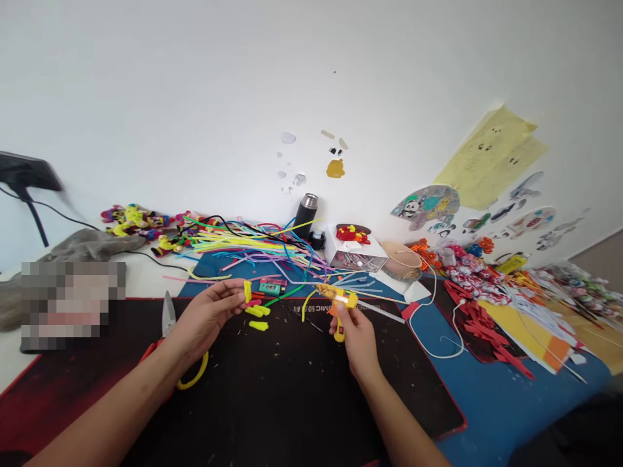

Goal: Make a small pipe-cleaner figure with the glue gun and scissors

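Between the thumb and fingers of my left hand (214, 312) is a small folded yellow piece of pipe cleaner (248, 291). My right hand (359, 337) grips a yellow hot glue gun (346, 297), its brownish, glue-crusted nozzle pointing left. The nozzle and the yellow piece are well apart. Just below my left fingertips, several short yellow pieces (258, 325) lie on the black mat (272, 402). A pair of scissors (168, 314) with red and yellow handles lies partly hidden under my left forearm. One bent yellow stem (305, 305) rests left of the glue gun.
Loose coloured pipe cleaners (253, 241) are heaped along the wall. Behind stand a black flask (305, 217) and a white box (355, 253). A green lighter (271, 287) lies near the mat's back edge. A white cable (435, 356) loops at right, beside red strips (487, 337).
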